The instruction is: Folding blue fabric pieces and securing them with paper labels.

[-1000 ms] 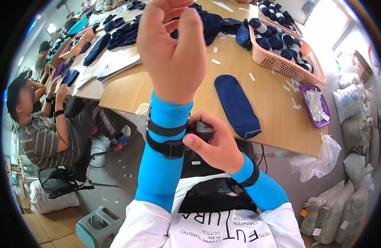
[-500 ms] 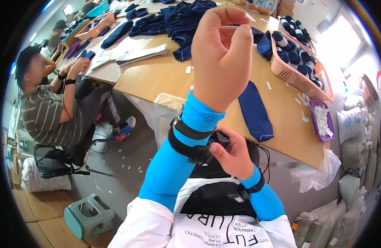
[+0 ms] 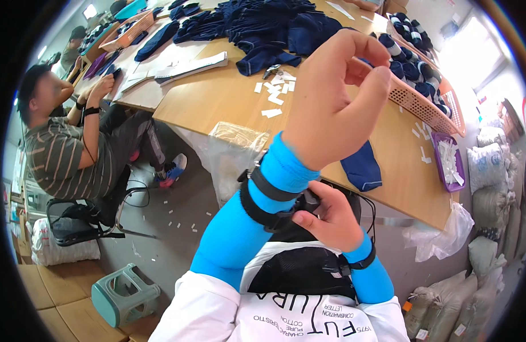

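Note:
My left hand point(image 3: 336, 108) is raised over the table, its fingers loosely curled and a gap between thumb and fingertips; it holds nothing. A black strap point(image 3: 260, 208) circles my blue-sleeved left forearm, with a small black device point(image 3: 306, 201) on its inner side. My right hand point(image 3: 338, 221) grips that device between thumb and fingers; the fingertips behind it are hidden. Beyond the hands, a flat navy sock point(image 3: 363, 170) lies near the table's edge, partly covered by my left hand.
Navy socks point(image 3: 254, 28) are heaped on the table point(image 3: 217, 97), near scattered white slips point(image 3: 271, 91). At right stand a peach basket point(image 3: 421, 106) of rolled socks and a purple basket point(image 3: 456, 187) of slips. A seated person point(image 3: 63, 137) works at left, near a stool point(image 3: 109, 299).
My left hand has shifted right and a little down, leaning further right. White slips behind it now show, while more of the flat sock is covered. My right hand keeps its grip on the device.

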The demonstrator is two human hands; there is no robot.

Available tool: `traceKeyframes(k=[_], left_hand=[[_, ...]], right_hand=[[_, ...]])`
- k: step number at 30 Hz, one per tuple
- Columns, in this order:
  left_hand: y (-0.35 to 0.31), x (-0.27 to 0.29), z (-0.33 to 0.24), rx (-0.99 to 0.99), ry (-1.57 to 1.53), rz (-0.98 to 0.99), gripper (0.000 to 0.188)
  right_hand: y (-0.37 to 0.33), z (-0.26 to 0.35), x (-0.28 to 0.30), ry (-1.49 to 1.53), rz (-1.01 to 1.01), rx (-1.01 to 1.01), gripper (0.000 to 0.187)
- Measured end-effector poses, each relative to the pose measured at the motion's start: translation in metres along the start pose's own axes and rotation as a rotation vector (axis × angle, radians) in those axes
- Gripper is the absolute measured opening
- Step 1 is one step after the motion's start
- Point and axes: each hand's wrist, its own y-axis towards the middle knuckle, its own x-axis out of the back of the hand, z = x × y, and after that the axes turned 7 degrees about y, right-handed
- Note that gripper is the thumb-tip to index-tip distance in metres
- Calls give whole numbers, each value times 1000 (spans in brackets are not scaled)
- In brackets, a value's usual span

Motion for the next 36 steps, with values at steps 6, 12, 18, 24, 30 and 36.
traceKeyframes(k=[6,12,18,24,30,36], left_hand=[[-8,33,20,465,474,803,46],[-45,4,109,98,1038,1018,61],[-52,-4,131,72,1169,1101,69],[-37,7,154,98,1102,1011,59],[-17,3,177,314,1417,993,41],[39,-6,93,389,898,853,22]], right_hand=[[-58,90,62,-759,-343,237,39],[-45,65,99,-1202,-276,360,49],[-53,18,100,-1362,-292,268,48],[-45,55,81,-1210,-285,356,39],[-48,28,112,-883,-307,317,35],[-39,14,151,-56,-512,218,42]])
